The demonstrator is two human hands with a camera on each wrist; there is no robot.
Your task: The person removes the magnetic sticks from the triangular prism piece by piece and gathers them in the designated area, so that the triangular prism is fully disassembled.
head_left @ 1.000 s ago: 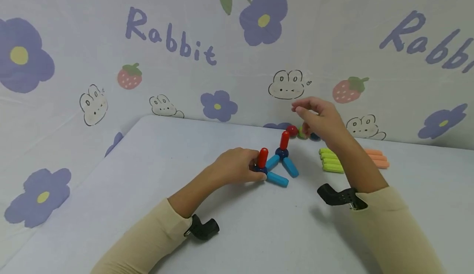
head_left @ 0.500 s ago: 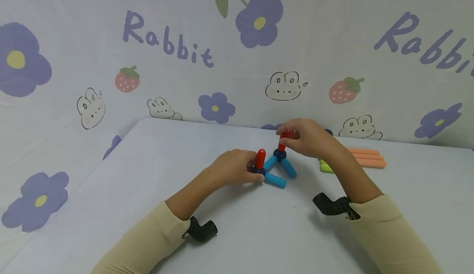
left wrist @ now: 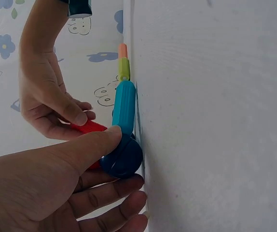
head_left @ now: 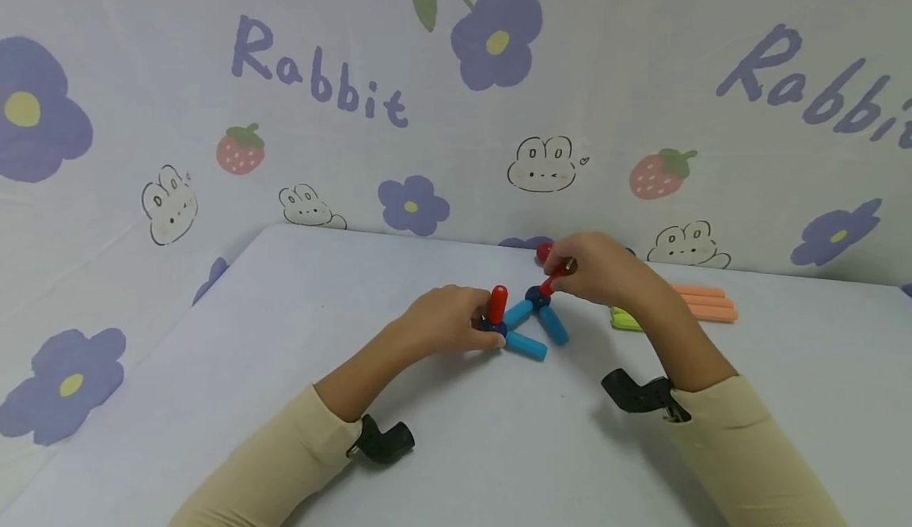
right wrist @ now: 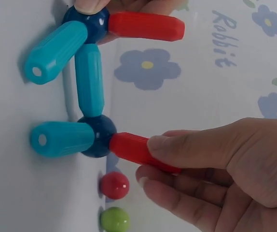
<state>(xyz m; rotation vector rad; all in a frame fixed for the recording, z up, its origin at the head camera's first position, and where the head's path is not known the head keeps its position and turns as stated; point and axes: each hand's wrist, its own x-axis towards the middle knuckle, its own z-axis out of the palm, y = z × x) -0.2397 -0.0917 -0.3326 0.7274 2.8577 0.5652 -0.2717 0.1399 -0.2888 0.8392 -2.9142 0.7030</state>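
Observation:
My left hand (head_left: 449,323) pinches a dark blue ball (right wrist: 100,26) between thumb and fingers, low at the table. From this ball a red rod (head_left: 499,304) stands up, and a light blue rod (head_left: 526,346) points right along the table. Another light blue rod (right wrist: 89,79) joins it to a farther dark blue ball (right wrist: 98,137). That ball bears one more light blue rod (head_left: 553,325) and a second red rod (right wrist: 129,147). My right hand (head_left: 598,267) grips this second red rod, which leans right with its lower end at the ball.
At the table's back edge lie a red ball (right wrist: 114,185) and a green ball (right wrist: 115,219). To the right are yellow-green rods (head_left: 625,321), partly behind the right forearm, and orange rods (head_left: 705,303). A patterned cloth (head_left: 342,171) hangs behind the white table (head_left: 456,448).
My right hand has come down and left from above the back edge and taken hold of the farther red rod. That rod has tipped from upright to the right. The left hand keeps its hold.

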